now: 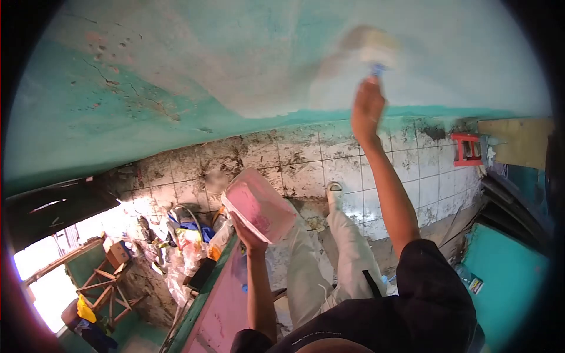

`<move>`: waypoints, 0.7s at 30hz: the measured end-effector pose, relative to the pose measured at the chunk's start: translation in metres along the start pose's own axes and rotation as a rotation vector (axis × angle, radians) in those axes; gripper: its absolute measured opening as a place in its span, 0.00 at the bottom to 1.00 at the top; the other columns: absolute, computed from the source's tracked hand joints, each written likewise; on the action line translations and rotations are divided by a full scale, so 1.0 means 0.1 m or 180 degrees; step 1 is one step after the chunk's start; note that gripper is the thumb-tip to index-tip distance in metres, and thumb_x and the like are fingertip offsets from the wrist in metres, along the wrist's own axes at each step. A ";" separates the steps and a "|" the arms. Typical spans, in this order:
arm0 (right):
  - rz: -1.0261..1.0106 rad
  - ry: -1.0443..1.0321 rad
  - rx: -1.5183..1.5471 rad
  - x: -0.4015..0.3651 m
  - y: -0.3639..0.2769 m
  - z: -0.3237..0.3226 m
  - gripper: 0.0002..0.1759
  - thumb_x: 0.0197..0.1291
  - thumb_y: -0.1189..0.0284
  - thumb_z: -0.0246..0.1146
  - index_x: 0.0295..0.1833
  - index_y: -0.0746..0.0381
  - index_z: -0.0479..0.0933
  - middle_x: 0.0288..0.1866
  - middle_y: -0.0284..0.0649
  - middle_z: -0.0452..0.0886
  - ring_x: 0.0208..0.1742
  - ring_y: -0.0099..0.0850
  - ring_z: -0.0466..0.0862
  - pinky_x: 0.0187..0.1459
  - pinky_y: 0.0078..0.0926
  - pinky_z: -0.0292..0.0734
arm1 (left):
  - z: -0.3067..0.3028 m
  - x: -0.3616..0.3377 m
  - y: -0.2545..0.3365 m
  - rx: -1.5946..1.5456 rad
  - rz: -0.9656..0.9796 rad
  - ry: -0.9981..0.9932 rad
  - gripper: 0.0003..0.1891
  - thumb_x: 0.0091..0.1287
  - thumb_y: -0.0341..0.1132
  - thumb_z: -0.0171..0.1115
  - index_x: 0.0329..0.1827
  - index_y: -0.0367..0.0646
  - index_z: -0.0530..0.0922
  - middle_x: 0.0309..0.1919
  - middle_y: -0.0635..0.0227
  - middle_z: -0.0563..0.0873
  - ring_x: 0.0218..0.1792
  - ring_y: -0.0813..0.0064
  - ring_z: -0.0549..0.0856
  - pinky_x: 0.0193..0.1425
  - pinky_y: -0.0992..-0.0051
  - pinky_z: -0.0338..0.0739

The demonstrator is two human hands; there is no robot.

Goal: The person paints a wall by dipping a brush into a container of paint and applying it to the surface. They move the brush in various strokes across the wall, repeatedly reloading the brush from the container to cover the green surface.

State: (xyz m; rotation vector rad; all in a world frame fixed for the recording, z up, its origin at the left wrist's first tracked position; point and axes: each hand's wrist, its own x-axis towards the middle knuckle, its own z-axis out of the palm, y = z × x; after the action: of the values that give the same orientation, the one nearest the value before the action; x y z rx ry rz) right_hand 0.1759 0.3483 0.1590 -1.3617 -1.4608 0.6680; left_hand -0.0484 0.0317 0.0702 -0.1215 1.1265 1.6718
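My right hand [369, 109] is closed around the blue handle of a wide paintbrush [378, 50], raised against the wall. The pale bristles are smeared by motion. Whitish paint covers the teal wall [259, 65] around the brush, and a teal strip shows along the lower edge. My left hand [249, 236] grips a pink plastic tub [262, 203] by its near left side, tilted so that its inside shows. Pink smears mark the inside of the tub. The fingers under it are partly hidden.
Stained white tiles [341, 153] run below the painted wall. A red plastic stool [468, 149] is at the right, near a teal panel [506, 270]. Bags and litter [185, 241] lie at the left, beside a green-edged pink board [218, 306] and a wooden frame [106, 288].
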 end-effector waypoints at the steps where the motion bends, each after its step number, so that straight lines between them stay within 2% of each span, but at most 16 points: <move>1: 0.0013 -0.0139 -0.0773 0.03 0.35 0.20 0.21 0.80 0.59 0.45 0.43 0.65 0.74 0.16 0.48 0.73 0.15 0.42 0.74 0.21 0.39 0.69 | 0.12 -0.05 0.06 -0.0013 -0.0019 0.0062 0.36 0.78 0.62 0.42 0.80 0.47 0.58 0.71 0.64 0.71 0.68 0.62 0.74 0.70 0.60 0.71; 2: -0.0326 0.0090 -0.1301 -0.03 0.84 0.43 0.21 0.80 0.58 0.42 0.51 0.64 0.74 0.20 0.56 0.78 0.22 0.58 0.80 0.26 0.54 0.75 | 0.23 -0.12 0.11 -0.0046 -0.0038 0.0122 0.36 0.78 0.62 0.42 0.80 0.48 0.58 0.70 0.65 0.71 0.67 0.62 0.74 0.69 0.60 0.71; 3: 0.0040 -0.0231 -0.1449 -0.18 1.14 0.51 0.22 0.79 0.57 0.42 0.54 0.64 0.72 0.22 0.59 0.80 0.27 0.62 0.82 0.32 0.61 0.77 | 0.31 -0.18 0.17 0.0050 -0.0106 0.0057 0.36 0.78 0.62 0.42 0.80 0.49 0.58 0.70 0.65 0.70 0.68 0.62 0.73 0.69 0.60 0.71; 4: 0.0239 -0.0271 -0.1673 -0.34 1.39 0.58 0.24 0.78 0.56 0.43 0.55 0.66 0.72 0.24 0.59 0.81 0.27 0.63 0.82 0.32 0.60 0.78 | 0.34 -0.17 0.18 0.0070 -0.0091 0.0007 0.36 0.78 0.62 0.42 0.80 0.49 0.58 0.70 0.65 0.70 0.68 0.62 0.73 0.69 0.60 0.71; 5: 0.0584 -0.0717 -0.1756 -0.46 1.50 0.57 0.25 0.78 0.55 0.44 0.55 0.67 0.74 0.26 0.60 0.82 0.31 0.62 0.84 0.34 0.61 0.79 | 0.34 -0.17 0.18 0.0090 -0.0041 -0.0032 0.36 0.78 0.63 0.42 0.80 0.49 0.58 0.71 0.65 0.70 0.68 0.62 0.73 0.70 0.60 0.70; 6: 0.0575 -0.0715 -0.1735 -0.57 1.86 0.61 0.25 0.78 0.55 0.44 0.55 0.67 0.74 0.26 0.60 0.82 0.31 0.62 0.84 0.34 0.61 0.79 | 0.33 -0.21 0.19 0.0101 0.0009 -0.0041 0.36 0.78 0.63 0.41 0.80 0.49 0.58 0.72 0.65 0.69 0.69 0.62 0.72 0.70 0.60 0.70; 8: 0.0592 -0.1259 -0.2177 -0.77 2.58 0.62 0.22 0.77 0.57 0.46 0.54 0.65 0.76 0.26 0.58 0.83 0.32 0.58 0.86 0.37 0.56 0.82 | 0.36 -0.29 0.27 0.0096 -0.0106 -0.0007 0.36 0.78 0.63 0.41 0.80 0.49 0.57 0.72 0.65 0.68 0.70 0.63 0.71 0.71 0.60 0.69; 9: -0.1178 -0.1298 -0.3156 -0.70 2.58 0.55 0.19 0.77 0.61 0.50 0.51 0.65 0.78 0.21 0.52 0.80 0.27 0.48 0.85 0.34 0.45 0.80 | 0.38 -0.30 0.31 0.0192 0.0000 -0.0035 0.36 0.78 0.63 0.41 0.81 0.49 0.57 0.73 0.65 0.68 0.70 0.62 0.71 0.71 0.60 0.69; 10: -0.1183 -0.1256 -0.3158 -0.47 1.93 0.25 0.19 0.77 0.61 0.50 0.51 0.65 0.78 0.21 0.52 0.80 0.27 0.48 0.85 0.34 0.45 0.80 | 0.41 -0.31 0.32 0.0264 0.0111 -0.0063 0.37 0.78 0.63 0.41 0.81 0.50 0.57 0.73 0.65 0.67 0.70 0.62 0.71 0.72 0.59 0.68; 12: 0.1323 -0.0928 -0.0501 -0.05 0.22 -0.04 0.16 0.76 0.65 0.51 0.47 0.67 0.77 0.17 0.47 0.75 0.19 0.40 0.77 0.28 0.39 0.73 | 0.48 -0.31 0.32 0.0320 0.0201 -0.0100 0.37 0.77 0.64 0.41 0.81 0.50 0.56 0.74 0.66 0.67 0.71 0.62 0.71 0.72 0.58 0.68; 14: 0.0166 -0.0275 -0.0314 -0.03 -0.51 -0.27 0.21 0.78 0.59 0.52 0.35 0.64 0.74 0.16 0.34 0.62 0.17 0.22 0.65 0.20 0.32 0.59 | 0.54 -0.37 0.36 0.0155 0.0016 0.0078 0.33 0.79 0.61 0.41 0.77 0.48 0.63 0.65 0.66 0.75 0.63 0.64 0.77 0.66 0.61 0.74; 15: 0.0175 -0.0260 -0.0327 0.00 -0.62 -0.29 0.21 0.78 0.59 0.52 0.35 0.64 0.74 0.16 0.34 0.62 0.17 0.22 0.65 0.20 0.32 0.59 | 0.55 -0.36 0.35 0.0129 0.0019 0.0022 0.33 0.78 0.61 0.42 0.76 0.48 0.63 0.64 0.67 0.75 0.61 0.65 0.78 0.64 0.61 0.76; 17: -0.0033 0.0221 -0.0352 0.01 -0.71 -0.25 0.19 0.77 0.59 0.51 0.41 0.64 0.74 0.17 0.49 0.74 0.19 0.45 0.79 0.23 0.47 0.69 | 0.51 -0.34 0.29 0.0154 0.0018 0.0100 0.33 0.78 0.62 0.42 0.76 0.49 0.63 0.64 0.67 0.75 0.61 0.65 0.78 0.64 0.62 0.76; 18: -0.0002 0.0222 -0.0327 0.02 -0.50 -0.14 0.19 0.77 0.59 0.51 0.41 0.64 0.74 0.17 0.49 0.74 0.19 0.45 0.79 0.23 0.47 0.69 | 0.46 -0.34 0.27 0.0175 0.0030 0.0184 0.33 0.78 0.62 0.43 0.76 0.49 0.63 0.64 0.67 0.75 0.60 0.65 0.78 0.63 0.62 0.76; 21: 0.0342 -0.0047 -0.1457 -0.16 0.69 0.43 0.22 0.78 0.56 0.44 0.46 0.63 0.73 0.23 0.58 0.81 0.28 0.63 0.83 0.31 0.61 0.77 | 0.28 -0.33 0.22 0.0343 -0.0068 0.0067 0.34 0.77 0.63 0.44 0.76 0.50 0.63 0.63 0.67 0.75 0.60 0.66 0.78 0.62 0.63 0.76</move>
State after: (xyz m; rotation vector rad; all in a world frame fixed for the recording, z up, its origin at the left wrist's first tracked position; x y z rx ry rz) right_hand 0.1624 0.3578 0.0777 -1.7971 -1.6238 0.4223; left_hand -0.0390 0.0291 0.1182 -0.0823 1.2243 1.5908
